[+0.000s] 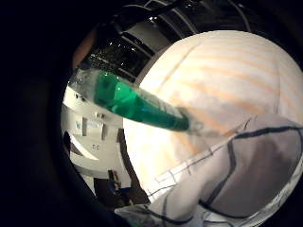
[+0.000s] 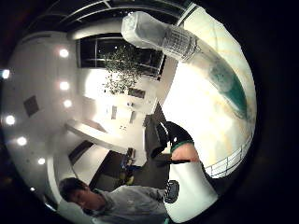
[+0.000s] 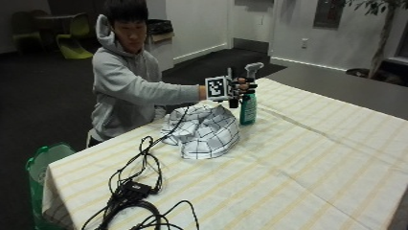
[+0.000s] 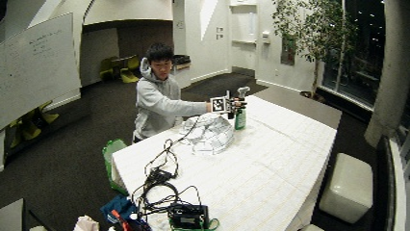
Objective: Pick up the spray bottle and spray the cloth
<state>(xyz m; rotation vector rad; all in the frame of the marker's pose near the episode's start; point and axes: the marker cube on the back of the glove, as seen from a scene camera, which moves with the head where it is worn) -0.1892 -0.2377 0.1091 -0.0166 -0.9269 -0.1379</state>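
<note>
The gloved right hand [image 3: 237, 89] is wrapped around the neck of the green spray bottle [image 3: 248, 108], which is held upright at the tablecloth, just beside the crumpled checked cloth [image 3: 203, 128], presumably so the trigger can be reached.

In the outside view the black-gloved right hand [image 3: 237, 89] covers the neck of the clear plastic spray bottle of green liquid [image 3: 248, 108], so the grip there cannot be made out. The little-finger palm view cuts off the crumpled white cloth with dark grid lines [image 1: 246, 175] at its edge. In the wide outside view the bottle's trigger is too small to tell.
</note>
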